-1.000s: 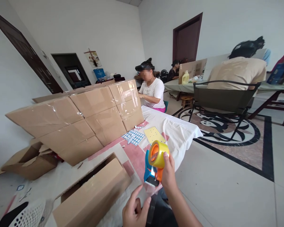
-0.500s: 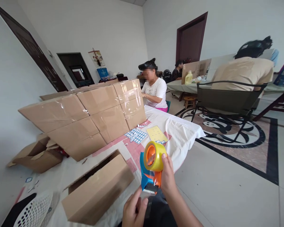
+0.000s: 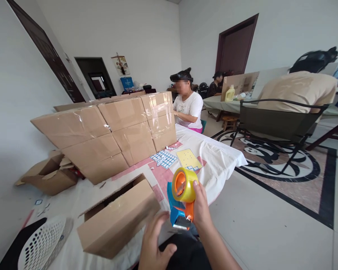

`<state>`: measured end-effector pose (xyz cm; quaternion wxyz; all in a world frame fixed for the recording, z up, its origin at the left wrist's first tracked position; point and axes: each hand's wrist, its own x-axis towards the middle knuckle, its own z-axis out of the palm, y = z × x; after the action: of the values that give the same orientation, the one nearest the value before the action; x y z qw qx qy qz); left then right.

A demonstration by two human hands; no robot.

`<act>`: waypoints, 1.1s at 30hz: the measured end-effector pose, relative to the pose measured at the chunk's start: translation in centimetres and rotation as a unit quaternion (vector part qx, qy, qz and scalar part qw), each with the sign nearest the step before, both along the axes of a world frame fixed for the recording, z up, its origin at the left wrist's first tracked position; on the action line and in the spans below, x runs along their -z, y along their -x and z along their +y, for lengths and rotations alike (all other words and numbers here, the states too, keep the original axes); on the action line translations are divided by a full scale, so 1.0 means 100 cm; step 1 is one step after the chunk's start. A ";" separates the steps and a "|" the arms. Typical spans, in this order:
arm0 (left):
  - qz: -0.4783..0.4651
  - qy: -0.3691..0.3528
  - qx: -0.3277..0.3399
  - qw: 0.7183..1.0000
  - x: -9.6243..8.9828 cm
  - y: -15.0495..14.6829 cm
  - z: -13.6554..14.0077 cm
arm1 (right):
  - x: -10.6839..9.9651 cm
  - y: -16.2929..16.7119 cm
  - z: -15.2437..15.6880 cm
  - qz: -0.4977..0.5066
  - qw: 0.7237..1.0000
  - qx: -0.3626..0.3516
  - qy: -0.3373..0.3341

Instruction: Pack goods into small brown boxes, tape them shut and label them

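Observation:
My right hand (image 3: 201, 204) is wrapped round a blue and orange tape dispenser (image 3: 174, 202) loaded with a wide roll of yellow tape (image 3: 192, 184). The dispenser's cutting end points down toward my lap. Left of it, my left hand (image 3: 154, 243) has thumb and fingers apart with nothing between them; it is close to the dispenser but not touching. An open-topped cardboard box (image 3: 118, 221) stands on the cloth-covered table just beyond my left hand.
Stacked, taped cartons (image 3: 124, 135) wall off the table's left and far side. A blue-grid sheet (image 3: 163, 159) and a yellow sheet (image 3: 189, 159) lie on the white cloth (image 3: 214, 150). A white perforated basket (image 3: 41, 240) is at lower left. A person (image 3: 188, 105) sits across the table.
My left hand has moved away from the dispenser's cutting end and its fingers have spread. The whole view has shifted slightly; the right hand still holds the dispenser.

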<state>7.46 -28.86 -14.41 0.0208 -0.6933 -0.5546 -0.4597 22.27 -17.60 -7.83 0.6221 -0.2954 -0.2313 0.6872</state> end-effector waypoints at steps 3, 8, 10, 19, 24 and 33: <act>-0.030 0.053 0.070 0.996 -0.009 -0.013 0.002 | 0.000 0.003 -0.002 -0.002 1.000 0.001 -0.012; -0.065 0.074 0.085 0.992 -0.011 -0.021 0.002 | -0.003 0.006 -0.003 -0.012 1.000 0.000 0.006; -0.090 0.083 0.079 0.989 -0.007 -0.022 0.001 | -0.003 0.007 -0.003 -0.010 1.000 -0.004 0.015; -0.335 0.201 -0.029 0.920 0.009 -0.044 0.001 | 0.002 0.011 -0.001 0.014 1.000 -0.020 0.017; -0.368 0.208 -0.047 0.905 0.004 -0.049 0.006 | 0.005 0.007 0.003 -0.010 0.999 -0.037 -0.036; -0.496 0.226 -0.046 0.837 -0.006 -0.048 0.012 | 0.029 0.001 0.012 -0.176 0.965 -0.050 -0.186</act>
<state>12.31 -27.62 -13.78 -0.3932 -0.3313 -0.6104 -0.6025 22.16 -16.36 -10.73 0.5806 -0.2786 -0.4751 0.5996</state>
